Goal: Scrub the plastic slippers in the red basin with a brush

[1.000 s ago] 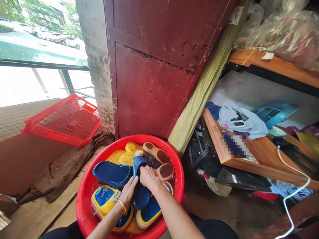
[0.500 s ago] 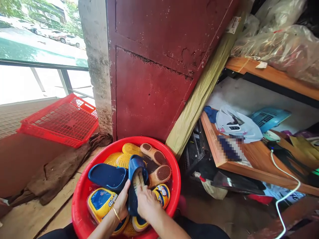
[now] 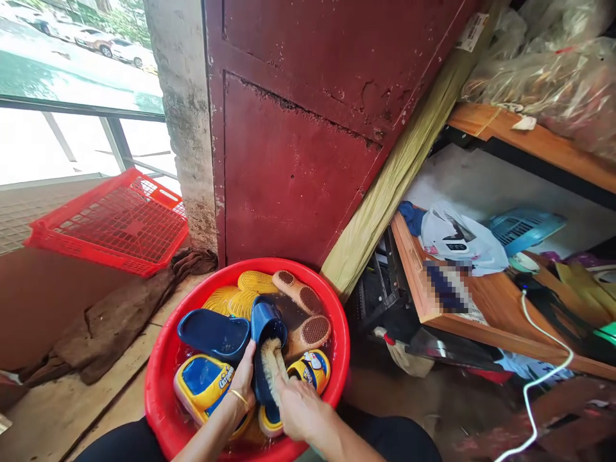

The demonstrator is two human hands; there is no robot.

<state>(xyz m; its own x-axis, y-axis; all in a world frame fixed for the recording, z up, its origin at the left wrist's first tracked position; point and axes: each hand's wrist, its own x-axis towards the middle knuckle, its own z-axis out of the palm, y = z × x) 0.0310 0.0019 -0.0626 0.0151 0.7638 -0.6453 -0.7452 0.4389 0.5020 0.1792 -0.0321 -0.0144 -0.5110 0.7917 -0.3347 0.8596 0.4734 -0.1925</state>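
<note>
The right hand (image 3: 301,410) is closed around a brush (image 3: 273,366), bristles pressed on the sole of a dark blue slipper (image 3: 264,350). The left hand (image 3: 244,378) wraps the slipper's left edge, fingers curled round it, propping it on its heel in a red basin (image 3: 337,333). This looks like mid-scrub: the brush lies about halfway along the sole, so the next stroke calls for a firm left grip while the bristles run toward the toe strap.

Around the slipper in the basin lie its blue mate (image 3: 214,333), a yellow-and-blue child's sandal (image 3: 202,382), another with a cartoon print (image 3: 310,369), yellow mesh slippers (image 3: 240,292) and a tan pair (image 3: 308,314). There seems to be shallow water among them, though the glare makes it hard to judge.

The basin sits on a bare floor (image 3: 72,410) before a flaking maroon door (image 3: 298,141). A brown rag (image 3: 110,327) and a red crate (image 3: 110,224) lie to the left; wooden shelves (image 3: 481,301) with bags and a white cable (image 3: 543,378) stand to the right.
</note>
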